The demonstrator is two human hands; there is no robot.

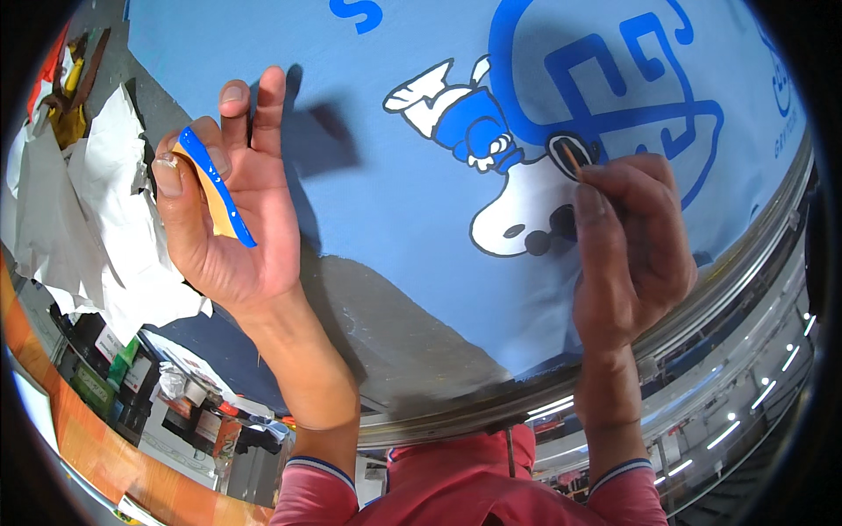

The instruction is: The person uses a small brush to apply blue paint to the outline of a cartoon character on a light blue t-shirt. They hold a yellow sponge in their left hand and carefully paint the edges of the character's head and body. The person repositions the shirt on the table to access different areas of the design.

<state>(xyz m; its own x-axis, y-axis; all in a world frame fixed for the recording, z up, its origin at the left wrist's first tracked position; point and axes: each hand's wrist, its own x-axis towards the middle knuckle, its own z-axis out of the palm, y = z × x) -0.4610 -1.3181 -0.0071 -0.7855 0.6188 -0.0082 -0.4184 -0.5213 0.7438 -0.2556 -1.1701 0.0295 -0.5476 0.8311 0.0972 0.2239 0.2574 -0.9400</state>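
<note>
My left hand (241, 210) pinches a curved tan piece (213, 195) between thumb and index finger, with wet glossy blue paint along one edge; its other fingers are stretched up. At right, my right hand (631, 241) grips a thin brown stick (572, 159) in its fingertips. The stick's end meets the black oval ear of a painted white cartoon dog (513, 203). Whether the stick has bristles is too small to tell. The dog wears blue and white clothing, and part of its head is hidden behind my right hand.
The light-blue painted surface (403, 254) carries large dark-blue lettering (605, 79) beside the dog and a bare grey patch (395, 333) below. Crumpled white paper (123, 219) hangs at left. An orange wooden edge (114, 456) and cluttered boxes (105, 377) lie lower left; metal rails (754, 228) curve along the right.
</note>
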